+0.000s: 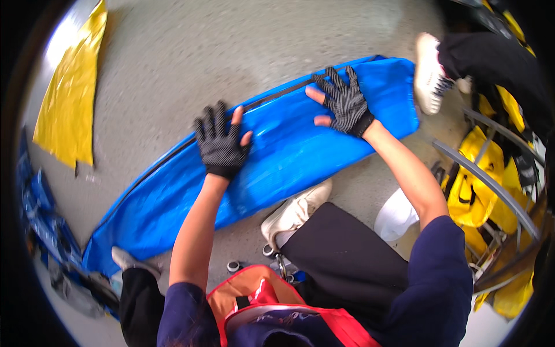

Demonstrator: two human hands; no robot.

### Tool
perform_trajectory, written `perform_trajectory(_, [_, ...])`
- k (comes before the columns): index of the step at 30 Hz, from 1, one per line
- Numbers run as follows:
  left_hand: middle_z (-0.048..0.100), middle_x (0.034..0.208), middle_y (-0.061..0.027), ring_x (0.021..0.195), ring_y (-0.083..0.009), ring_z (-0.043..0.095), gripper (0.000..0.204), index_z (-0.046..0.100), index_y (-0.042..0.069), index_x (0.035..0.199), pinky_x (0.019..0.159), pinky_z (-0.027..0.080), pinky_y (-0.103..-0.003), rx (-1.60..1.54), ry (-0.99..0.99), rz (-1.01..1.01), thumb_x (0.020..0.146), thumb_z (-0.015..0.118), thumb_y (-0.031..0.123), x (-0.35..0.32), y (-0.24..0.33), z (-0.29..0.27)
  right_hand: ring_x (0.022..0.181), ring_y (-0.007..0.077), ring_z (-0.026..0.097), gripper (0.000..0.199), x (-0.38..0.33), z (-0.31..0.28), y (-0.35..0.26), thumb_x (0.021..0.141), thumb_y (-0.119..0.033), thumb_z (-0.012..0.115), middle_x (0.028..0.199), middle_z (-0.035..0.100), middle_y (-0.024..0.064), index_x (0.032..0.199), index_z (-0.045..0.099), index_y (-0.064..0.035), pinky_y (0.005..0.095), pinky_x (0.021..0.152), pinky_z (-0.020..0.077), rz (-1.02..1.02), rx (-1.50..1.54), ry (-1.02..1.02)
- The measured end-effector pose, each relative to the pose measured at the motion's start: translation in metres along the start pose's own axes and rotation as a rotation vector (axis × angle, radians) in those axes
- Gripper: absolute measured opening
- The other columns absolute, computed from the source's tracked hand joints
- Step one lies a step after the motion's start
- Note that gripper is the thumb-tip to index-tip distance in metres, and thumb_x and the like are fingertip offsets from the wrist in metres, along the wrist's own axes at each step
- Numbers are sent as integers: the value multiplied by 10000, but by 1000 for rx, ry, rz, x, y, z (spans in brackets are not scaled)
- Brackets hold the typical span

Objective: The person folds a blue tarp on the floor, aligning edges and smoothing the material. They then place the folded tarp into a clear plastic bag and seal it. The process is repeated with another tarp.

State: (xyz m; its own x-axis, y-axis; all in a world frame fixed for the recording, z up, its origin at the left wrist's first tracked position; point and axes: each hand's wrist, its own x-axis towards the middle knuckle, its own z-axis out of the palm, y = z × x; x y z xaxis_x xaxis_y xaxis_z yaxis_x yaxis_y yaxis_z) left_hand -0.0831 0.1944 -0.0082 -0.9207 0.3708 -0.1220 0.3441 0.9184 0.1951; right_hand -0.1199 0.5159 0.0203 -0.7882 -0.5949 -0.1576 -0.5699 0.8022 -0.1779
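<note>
My left hand (221, 149) and right hand (348, 110) lie spread on the blue sheet (289, 156), grasping nothing; uneven pressure could wrinkle it or skew its black strip (278, 93).

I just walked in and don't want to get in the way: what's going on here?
Someone's black-gloved left hand and right hand are spread on a long blue sheet lying on the floor, gripping nothing. Another person's white shoe is by its right end; a yellow sheet lies apart at upper left.
</note>
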Motion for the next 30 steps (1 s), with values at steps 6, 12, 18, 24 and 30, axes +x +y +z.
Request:
perform_trajectory(6, [249,1486,-216,1359,-455,210,645,364,195,1419,1073,87,-629,37,-63,-367,871,500,507,-136,-39,-3,1401,369,168,740,-28,45,36,805,-705,432,1513,240,126,1424,352,-308,580,1103,54,165,-177,155])
perform_trajectory(12, [149,1485,-300,1362,-506,120,845,190,98,1477,1052,40,-655,119,103,-860,854,417,623,-296,-152,15,1403,358,168,703,-28,58,52,839,-629,438,1521,225,116,1440,327,-281,552,1118,55,89,-205,247])
perform_trajectory(18, [143,1492,-288,1369,-519,53,890,274,157,1451,1033,-11,-692,34,-56,-269,776,508,687,-106,-48,-4,1355,346,279,614,-34,42,29,893,-542,436,1494,290,91,1441,307,-296,563,1083,173,322,-404,145])
perform_trajectory(24, [168,1495,-267,1378,-502,45,837,321,164,1435,1041,-24,-685,-44,46,-251,796,488,677,-87,-44,-3,1353,325,301,550,-140,64,-45,935,-464,403,1478,333,68,1442,308,-273,580,1055,208,558,-354,-67])
perform_trajectory(30, [161,1510,-231,1387,-477,59,785,364,192,1418,1040,-19,-688,-58,109,-246,805,471,671,-90,-41,8,1225,378,432,941,-145,93,-33,670,-567,754,1390,364,237,1346,357,-48,556,911,430,1887,271,755])
